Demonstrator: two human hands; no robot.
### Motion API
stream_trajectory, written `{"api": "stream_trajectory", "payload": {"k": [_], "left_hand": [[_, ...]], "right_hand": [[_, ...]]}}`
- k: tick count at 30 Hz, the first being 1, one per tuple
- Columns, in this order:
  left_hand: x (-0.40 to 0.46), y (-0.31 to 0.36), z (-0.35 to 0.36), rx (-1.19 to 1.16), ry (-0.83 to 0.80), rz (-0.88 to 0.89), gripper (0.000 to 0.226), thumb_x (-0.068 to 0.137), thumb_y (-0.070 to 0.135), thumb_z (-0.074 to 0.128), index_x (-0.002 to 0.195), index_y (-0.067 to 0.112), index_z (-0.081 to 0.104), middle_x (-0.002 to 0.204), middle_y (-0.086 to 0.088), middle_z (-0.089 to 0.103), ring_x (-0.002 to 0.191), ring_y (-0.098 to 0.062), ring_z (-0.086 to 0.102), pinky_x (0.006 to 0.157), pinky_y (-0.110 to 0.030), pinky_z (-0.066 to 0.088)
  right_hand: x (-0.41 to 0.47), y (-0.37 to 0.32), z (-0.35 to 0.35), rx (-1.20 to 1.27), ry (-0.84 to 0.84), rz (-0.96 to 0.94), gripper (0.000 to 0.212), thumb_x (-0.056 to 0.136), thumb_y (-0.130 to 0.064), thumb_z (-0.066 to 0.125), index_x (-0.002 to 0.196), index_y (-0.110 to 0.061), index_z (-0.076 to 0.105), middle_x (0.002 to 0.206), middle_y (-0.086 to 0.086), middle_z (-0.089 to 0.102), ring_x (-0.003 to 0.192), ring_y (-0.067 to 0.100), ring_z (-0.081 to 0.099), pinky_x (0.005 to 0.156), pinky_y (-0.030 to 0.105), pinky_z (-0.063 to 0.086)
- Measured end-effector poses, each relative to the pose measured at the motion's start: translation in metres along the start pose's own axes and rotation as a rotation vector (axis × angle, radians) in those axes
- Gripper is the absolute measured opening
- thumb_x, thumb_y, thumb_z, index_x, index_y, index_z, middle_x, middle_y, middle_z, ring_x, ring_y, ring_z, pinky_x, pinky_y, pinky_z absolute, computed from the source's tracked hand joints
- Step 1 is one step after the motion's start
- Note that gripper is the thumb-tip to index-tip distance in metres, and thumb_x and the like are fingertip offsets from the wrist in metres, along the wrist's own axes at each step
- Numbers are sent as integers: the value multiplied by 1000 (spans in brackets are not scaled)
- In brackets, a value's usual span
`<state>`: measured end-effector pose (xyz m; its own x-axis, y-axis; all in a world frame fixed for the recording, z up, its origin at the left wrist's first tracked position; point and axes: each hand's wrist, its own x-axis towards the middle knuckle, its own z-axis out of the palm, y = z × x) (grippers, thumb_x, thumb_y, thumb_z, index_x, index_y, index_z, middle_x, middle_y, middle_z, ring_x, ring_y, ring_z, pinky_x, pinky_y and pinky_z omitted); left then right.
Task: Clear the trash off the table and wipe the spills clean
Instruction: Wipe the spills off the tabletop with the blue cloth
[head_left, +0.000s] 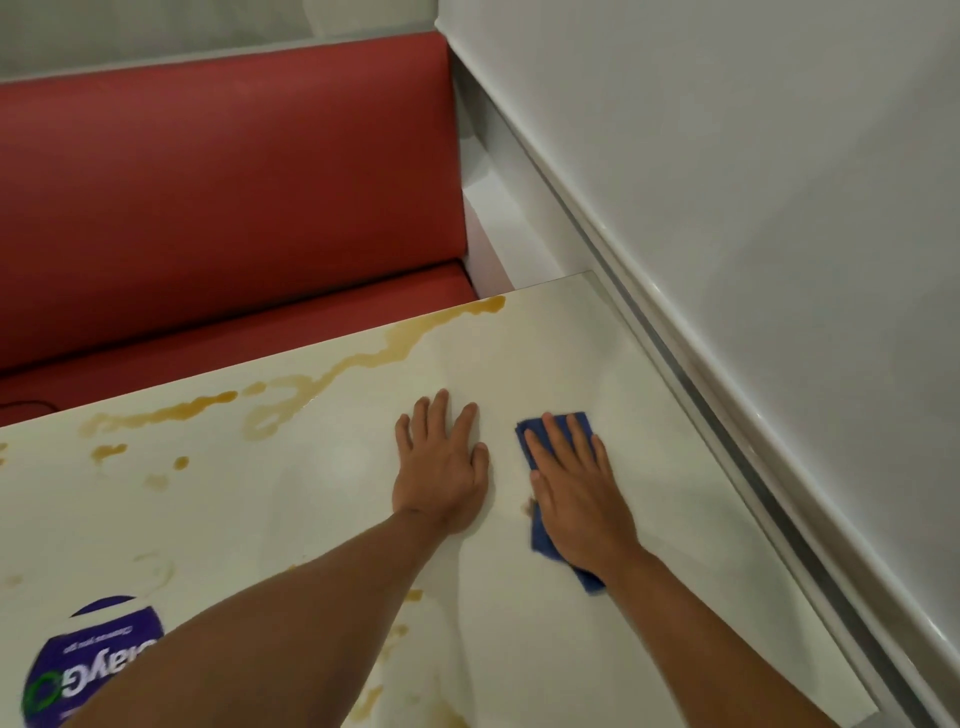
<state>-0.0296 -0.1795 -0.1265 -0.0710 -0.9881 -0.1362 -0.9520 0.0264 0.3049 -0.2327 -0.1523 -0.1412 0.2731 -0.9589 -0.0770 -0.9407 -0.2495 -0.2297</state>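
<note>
A white table carries brown liquid spills along its far edge and in patches toward the left and near side. My right hand presses flat, fingers straight, on a blue cloth lying on the right part of the table. My left hand rests flat on the bare tabletop just left of the cloth, fingers spread. The tabletop around both hands looks free of brown stains.
A purple and white sticker sits on the table at the near left, partly behind my left forearm. A red padded bench stands beyond the far edge. A white wall with a ledge runs along the table's right side.
</note>
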Motion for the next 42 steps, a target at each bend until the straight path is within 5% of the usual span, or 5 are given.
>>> {"api": "stream_trajectory", "payload": {"k": [12,16,25,33,42], "left_hand": [[-8,-70,-28,-39,-80,145,59,99,40,41,155,26,29,167,-8,15,154,-33,3,125,-50,6],[-13,-124,-41,-30,-38,87,66,92,52,33,153,28,35,167,-7,19,154,-32,7,125,-50,8],[-16,-128,-34,-54,15,96,54,99,51,30,150,31,34,167,-1,16,154,-26,4,126,-45,2],[-14,-128,-34,-46,24,101,55,98,51,31,149,30,35,165,-2,18,153,-27,7,125,-47,5],[-14,-129,-29,-21,52,117,53,97,50,37,146,28,36,164,-4,21,152,-29,11,124,-50,11]], "right_hand": [[-108,-18,23,-31,59,240,56,107,-38,16,159,-20,28,169,3,13,156,27,8,124,42,7],[-101,-49,28,-52,48,399,60,100,-31,23,150,-8,46,162,17,31,149,41,28,116,56,26],[-4,-61,9,-57,18,273,60,104,-38,13,159,-17,29,168,9,19,155,30,13,124,54,18],[133,0,-25,-94,-20,125,60,100,-37,16,154,-16,34,162,9,29,144,37,27,116,52,27],[218,2,-22,-86,26,281,50,109,-29,23,158,-17,23,166,8,18,150,34,15,120,53,16]]}}
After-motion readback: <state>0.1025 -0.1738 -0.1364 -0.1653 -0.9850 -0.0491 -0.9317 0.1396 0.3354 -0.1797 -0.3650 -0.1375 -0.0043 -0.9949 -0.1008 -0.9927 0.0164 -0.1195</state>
